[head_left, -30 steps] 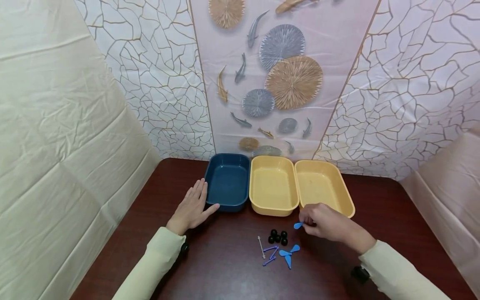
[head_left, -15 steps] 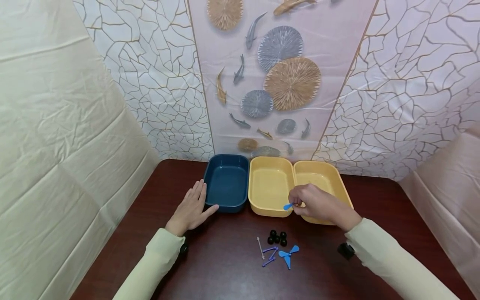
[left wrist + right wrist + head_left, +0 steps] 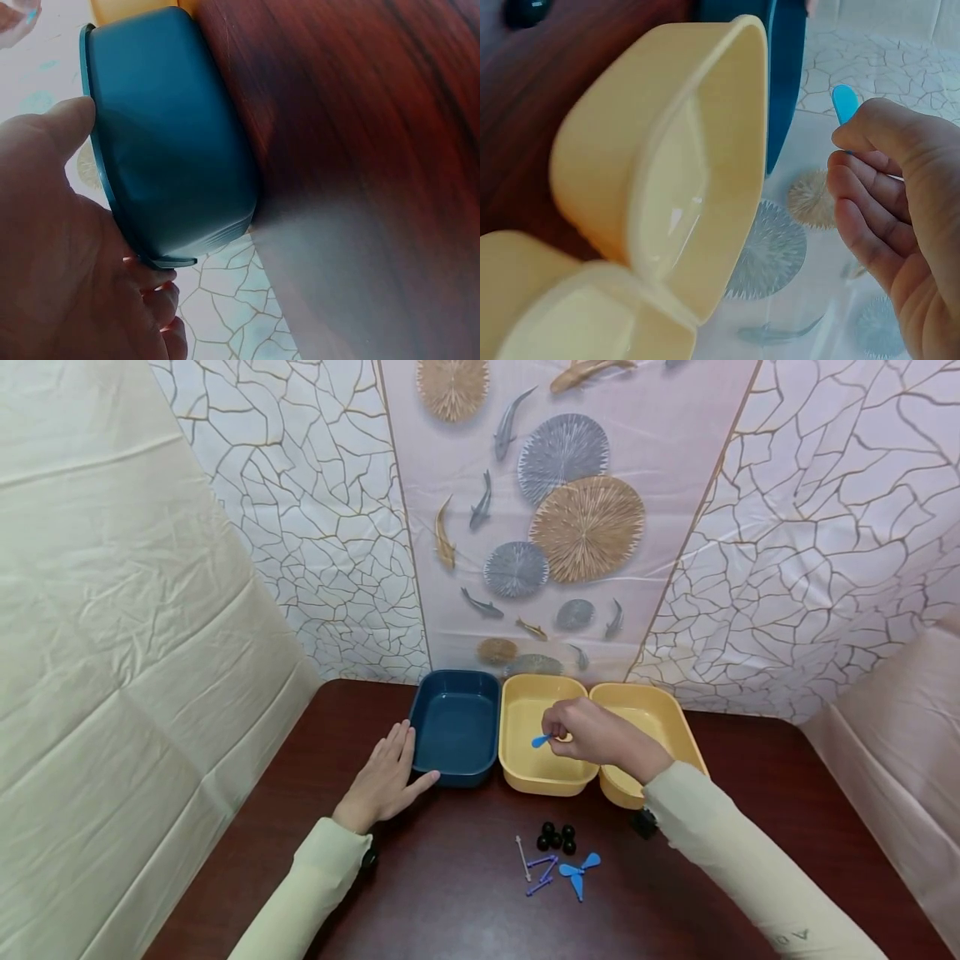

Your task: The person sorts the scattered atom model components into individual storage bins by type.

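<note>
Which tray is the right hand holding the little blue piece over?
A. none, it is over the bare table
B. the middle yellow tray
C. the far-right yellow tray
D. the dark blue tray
B: the right hand pinches the blue piece above the middle yellow tray, beside the dark blue tray.

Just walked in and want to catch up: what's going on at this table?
A person sits at a dark wooden table. Their right hand pinches a small blue paddle piece above the middle yellow tray. The left hand rests flat against the blue tray. A second yellow tray stands to the right. Nearer the person lie black beads, purple pins and more blue pieces.
</note>
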A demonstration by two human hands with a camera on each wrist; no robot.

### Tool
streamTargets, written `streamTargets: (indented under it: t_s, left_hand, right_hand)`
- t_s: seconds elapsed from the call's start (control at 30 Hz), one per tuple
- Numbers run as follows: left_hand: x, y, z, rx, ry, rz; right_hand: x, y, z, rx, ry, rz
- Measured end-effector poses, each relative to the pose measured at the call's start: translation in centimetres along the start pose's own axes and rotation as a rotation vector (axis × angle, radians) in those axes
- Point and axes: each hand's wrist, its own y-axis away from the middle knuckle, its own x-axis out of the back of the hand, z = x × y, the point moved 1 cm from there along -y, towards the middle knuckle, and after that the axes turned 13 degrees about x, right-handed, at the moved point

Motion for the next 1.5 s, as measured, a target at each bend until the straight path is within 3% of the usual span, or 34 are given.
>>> streamTargets:
  t_s: [0.33,0.6,0.83,1.0,1.17,1.3,1.5]
  left_hand:
    - [0.0,0.1,0.0,-0.003,0.007,0.005]
    - [0.1,0.1,0.0,0.004,0.005,0.002]
    - [0.1,-0.1,0.0,0.011,0.001,-0.006]
    - [0.0,-0.2,-0.1,0.014,0.001,-0.009]
    - [-0.1,-0.3,0.0,0.005,0.010,-0.009]
    - [-0.1,-0.3,0.1,0.003,0.012,-0.010]
    - [0.1,-0.2,-0.1,0.011,0.000,-0.009]
  right_hand:
    - [-1.2,-4.6,1.3,0.042,0.004,0.052]
    - [-2.8,-7.8,1.9,0.019,-0.025,-0.001]
    - [-5.1,-10.0,2.3,0.022,-0.027,0.003]
    - [-6.6,-11.0,2.4,-0.003,-0.053,-0.001]
    - [-7.2,-11.4,2.3,-0.083,-0.059,-0.052]
    - [-6.8,-11.3,1.9,-0.114,-0.053,-0.082]
    - [-5.3,-10.3,1.0,-0.062,-0.048,-0.088]
